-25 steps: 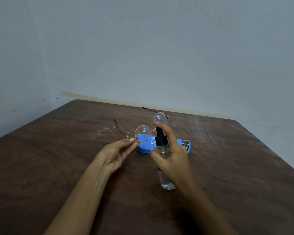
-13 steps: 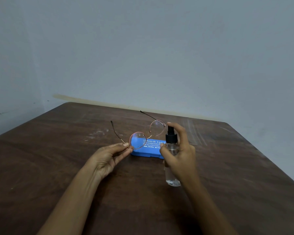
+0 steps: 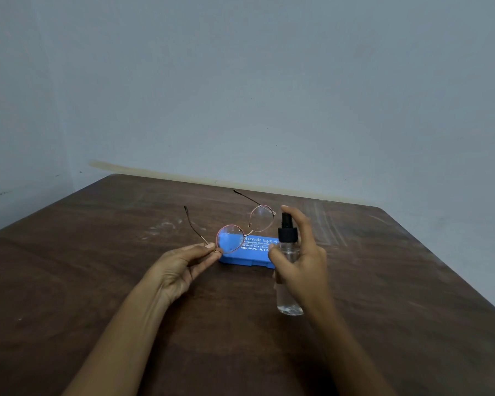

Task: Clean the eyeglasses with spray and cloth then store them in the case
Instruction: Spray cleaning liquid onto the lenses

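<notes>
Brown table [image 3: 97, 281]: left hand [image 3: 180, 270] pinches eyeglasses [image 3: 242, 228]; right hand [image 3: 300, 261] grips spray bottle [image 3: 288, 270], half-hiding blue case [image 3: 252, 252].

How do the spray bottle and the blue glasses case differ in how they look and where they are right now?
The spray bottle is clear, with a black pump top; the blue case is opaque, with white lettering. The spray bottle stands tall and upright, while the blue case is low and flat. The right hand holds the spray bottle up, whereas the blue case lies untouched and shut on the wooden table. Both sit just beyond the eyeglasses pinched by the left hand.
</notes>
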{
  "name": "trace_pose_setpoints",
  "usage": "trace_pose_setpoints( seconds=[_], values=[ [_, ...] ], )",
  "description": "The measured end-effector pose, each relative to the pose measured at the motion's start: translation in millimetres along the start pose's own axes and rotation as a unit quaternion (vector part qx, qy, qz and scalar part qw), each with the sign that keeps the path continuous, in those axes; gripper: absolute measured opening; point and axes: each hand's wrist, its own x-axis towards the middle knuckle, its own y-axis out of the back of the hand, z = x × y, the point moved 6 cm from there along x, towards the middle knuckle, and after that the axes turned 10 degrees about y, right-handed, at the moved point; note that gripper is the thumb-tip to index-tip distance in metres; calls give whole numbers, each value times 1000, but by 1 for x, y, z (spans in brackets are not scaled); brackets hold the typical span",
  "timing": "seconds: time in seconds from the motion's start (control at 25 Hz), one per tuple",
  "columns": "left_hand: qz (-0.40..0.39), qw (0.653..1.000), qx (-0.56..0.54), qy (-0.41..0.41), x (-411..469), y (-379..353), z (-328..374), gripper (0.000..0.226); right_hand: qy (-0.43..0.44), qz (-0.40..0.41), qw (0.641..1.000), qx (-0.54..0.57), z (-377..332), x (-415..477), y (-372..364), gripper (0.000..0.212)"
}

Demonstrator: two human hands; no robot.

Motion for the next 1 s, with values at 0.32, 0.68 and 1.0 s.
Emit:
trace_pose_setpoints(
  seconds=[0.32, 0.68, 1.0],
  values=[
    [-10, 999, 38, -32, 2, -2, 2, 15, 21, 5, 999, 27, 1, 1, 6, 69],
    [-6, 977, 152, -151, -1, -10, 7, 12, -20, 91, 991, 97, 35, 7, 49, 54],
    [-7, 938, 227, -264, -11, -24, 6, 32, -68, 118, 990, 21, 66, 2, 84, 55]
  ],
)
